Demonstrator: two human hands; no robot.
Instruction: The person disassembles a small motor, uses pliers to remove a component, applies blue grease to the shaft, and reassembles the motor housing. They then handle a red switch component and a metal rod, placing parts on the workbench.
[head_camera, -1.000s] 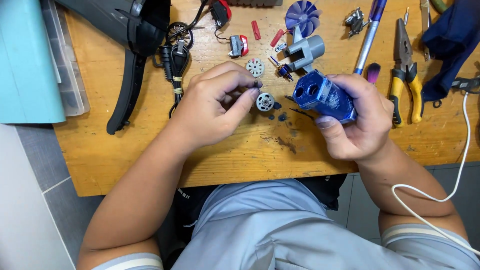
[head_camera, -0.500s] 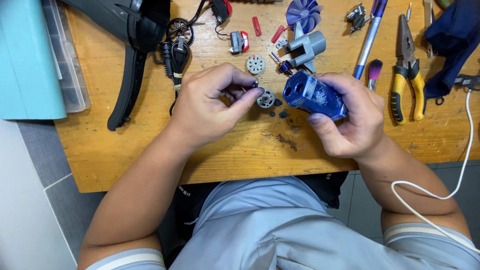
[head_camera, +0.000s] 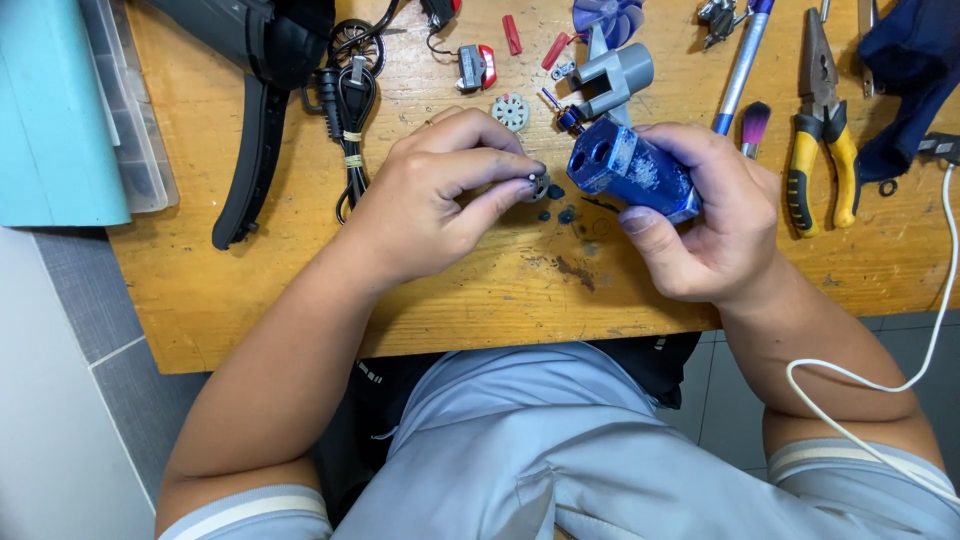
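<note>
Blue scuffed motor housing (head_camera: 633, 170), half hidden, gripped by right hand (head_camera: 712, 222); left hand (head_camera: 440, 195) pinches a small, indistinct round part (head_camera: 538, 184).

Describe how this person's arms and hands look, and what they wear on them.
Both arms are bare from the upper arm down. Short light grey-blue sleeves with a pale band at the cuff cover the upper arms. The left hand and right hand wear no gloves; no rings or watch show.

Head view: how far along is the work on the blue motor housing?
Done: parts are already stripped out, with a fan impeller, grey bracket and round toothed disc loose on the wooden bench. In hand: the right hand holds the blue motor housing; the left hand pinches a small round part beside its open end. Left: the loose parts remain apart.
</note>
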